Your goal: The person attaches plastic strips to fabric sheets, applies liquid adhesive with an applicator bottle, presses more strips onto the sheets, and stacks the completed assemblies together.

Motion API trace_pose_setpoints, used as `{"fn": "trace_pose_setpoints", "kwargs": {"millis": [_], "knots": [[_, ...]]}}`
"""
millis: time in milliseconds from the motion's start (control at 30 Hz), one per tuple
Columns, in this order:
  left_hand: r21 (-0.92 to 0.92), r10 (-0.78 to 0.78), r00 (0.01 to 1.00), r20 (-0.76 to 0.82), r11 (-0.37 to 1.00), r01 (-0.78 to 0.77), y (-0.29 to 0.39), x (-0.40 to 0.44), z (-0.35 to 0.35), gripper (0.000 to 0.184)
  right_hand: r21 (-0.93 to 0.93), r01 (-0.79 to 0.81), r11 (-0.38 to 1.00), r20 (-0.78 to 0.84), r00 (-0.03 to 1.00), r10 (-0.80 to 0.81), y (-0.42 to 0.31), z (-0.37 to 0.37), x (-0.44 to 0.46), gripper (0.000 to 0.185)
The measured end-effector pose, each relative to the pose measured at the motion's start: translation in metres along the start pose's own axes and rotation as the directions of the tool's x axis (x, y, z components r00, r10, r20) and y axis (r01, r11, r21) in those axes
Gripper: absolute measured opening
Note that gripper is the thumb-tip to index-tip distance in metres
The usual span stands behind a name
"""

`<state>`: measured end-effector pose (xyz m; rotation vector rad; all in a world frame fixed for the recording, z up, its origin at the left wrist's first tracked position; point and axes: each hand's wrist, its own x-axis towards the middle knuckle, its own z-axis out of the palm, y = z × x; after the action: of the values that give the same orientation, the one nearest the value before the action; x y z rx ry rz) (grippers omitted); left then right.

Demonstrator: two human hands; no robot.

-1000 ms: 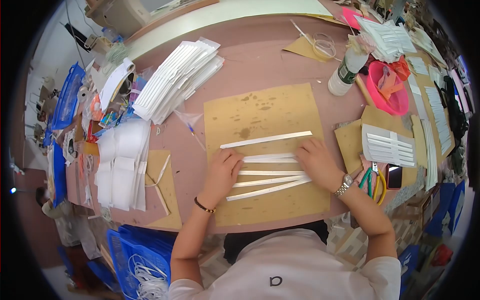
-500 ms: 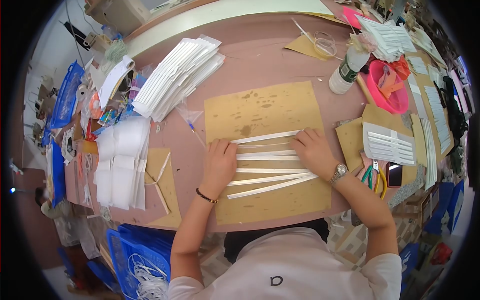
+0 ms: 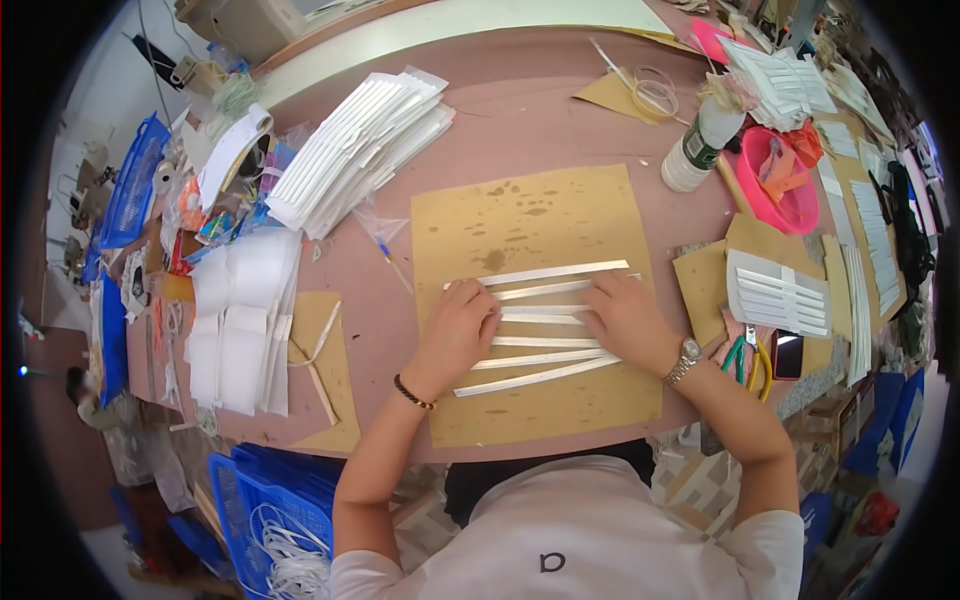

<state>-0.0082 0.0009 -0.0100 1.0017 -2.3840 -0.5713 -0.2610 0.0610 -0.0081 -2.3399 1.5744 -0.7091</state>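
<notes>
Several narrow white strips (image 3: 540, 342) lie side by side, some slanted, on a brown paper sheet (image 3: 540, 425) with dark stains. My left hand (image 3: 458, 338) rests over their left ends, fingers curled and closed on one strip near the top. Toward the other end of that strip (image 3: 545, 290), my right hand (image 3: 632, 318) has its fingers bent and closed on it too. Above both hands, the topmost strip (image 3: 550, 271) lies apart from my fingertips. The fingertips and several strip ends are partly hidden under my hands.
At the upper left lies a stack of white strip bundles (image 3: 350, 150), with white sheets (image 3: 240, 330) below it. To the right are a plastic bottle (image 3: 695, 150), a pink basket (image 3: 790, 205), a card of strips (image 3: 775, 295), scissors (image 3: 755, 355) and a phone (image 3: 788, 355).
Both hands have left the topmost strip and come down slightly to the strip below it. My left hand has moved to the right, and the second strip's slant has changed.
</notes>
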Motion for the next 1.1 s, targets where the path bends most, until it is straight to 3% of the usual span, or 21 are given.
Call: {"fn": "trace_pose_setpoints", "kwargs": {"millis": [233, 433, 500, 633, 800, 1100], "knots": [[-0.021, -0.005, 0.998, 0.070, 1.000, 0.006, -0.002, 0.007, 0.001, 0.013, 0.109, -0.078, 0.991, 0.093, 0.993, 0.068, 0.011, 0.007, 0.000, 0.011], [-0.014, 0.044, 0.997, 0.070, 0.999, -0.043, 0.001, 0.011, 0.002, 0.015, -0.174, 0.145, 0.974, 0.018, 0.989, -0.145, 0.010, 0.003, -0.003, 0.012], [0.097, 0.142, 0.988, 0.054, 0.984, -0.147, 0.002, 0.013, 0.004, 0.011, -0.246, 0.188, 0.951, -0.011, 0.980, -0.197, 0.010, 0.002, -0.003, 0.013], [0.238, 0.221, 0.965, 0.143, 0.939, -0.250, 0.000, 0.001, 0.006, 0.009, -0.256, 0.206, 0.945, 0.054, 0.979, -0.198, 0.015, 0.002, -0.013, 0.014], [0.253, 0.342, 0.932, 0.119, 0.897, -0.361, -0.004, -0.009, 0.000, 0.028, -0.269, 0.275, 0.923, 0.044, 0.961, -0.274, 0.007, -0.001, -0.025, 0.026], [0.380, 0.358, 0.901, 0.244, 0.820, -0.429, -0.002, -0.011, -0.005, 0.032, -0.310, 0.301, 0.902, 0.137, 0.953, -0.271, 0.017, -0.002, -0.021, 0.036]]}}
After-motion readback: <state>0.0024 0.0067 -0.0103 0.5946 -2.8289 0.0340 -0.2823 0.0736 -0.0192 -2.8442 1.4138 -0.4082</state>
